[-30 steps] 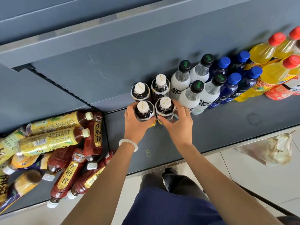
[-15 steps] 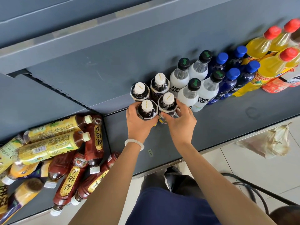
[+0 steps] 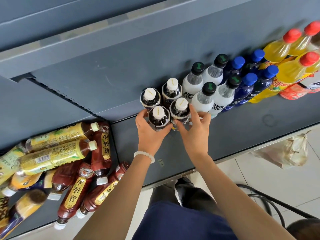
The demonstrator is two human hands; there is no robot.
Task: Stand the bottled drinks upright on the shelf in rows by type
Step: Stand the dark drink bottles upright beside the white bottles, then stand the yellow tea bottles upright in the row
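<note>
— While the left hand (image 3: 150,129) curls round the front-left dark bottle (image 3: 158,117), what is the right hand (image 3: 194,126) doing?

— It grips the front-right dark bottle (image 3: 180,110), thumb at the near side and fingers reaching round the far side toward the white bottles. Both bottles stand upright on the shelf (image 3: 242,129), touching each other.

— And the wrist?

— A white bead bracelet (image 3: 144,156) sits on the left one.

— What stands behind those two?

— Two more dark bottles with white caps, a back-left dark bottle (image 3: 150,98) and a back-right dark bottle (image 3: 171,90), so the four form a tight square block.

— Moving right?

— Four white bottles with black caps (image 3: 210,94) in two rows, just beside the dark ones. Then four blue-capped bottles (image 3: 249,84), also two deep, and after them yellow drinks with red caps (image 3: 287,66) near the right edge. An orange-labelled bottle (image 3: 294,90) lies beside those; I cannot tell its type.

— And left of the hands?

— A lower shelf section holds a heap of bottles lying on their sides: yellow-labelled tea bottles (image 3: 52,153) on top, reddish-brown bottles with gold labels (image 3: 76,193) below and beside them, caps pointing different ways.

— Anything off the shelf?

— A crumpled plastic bag (image 3: 284,153) on the tiled floor (image 3: 259,174) at right, and a dark cable (image 3: 270,203) curving near the person's legs.
</note>
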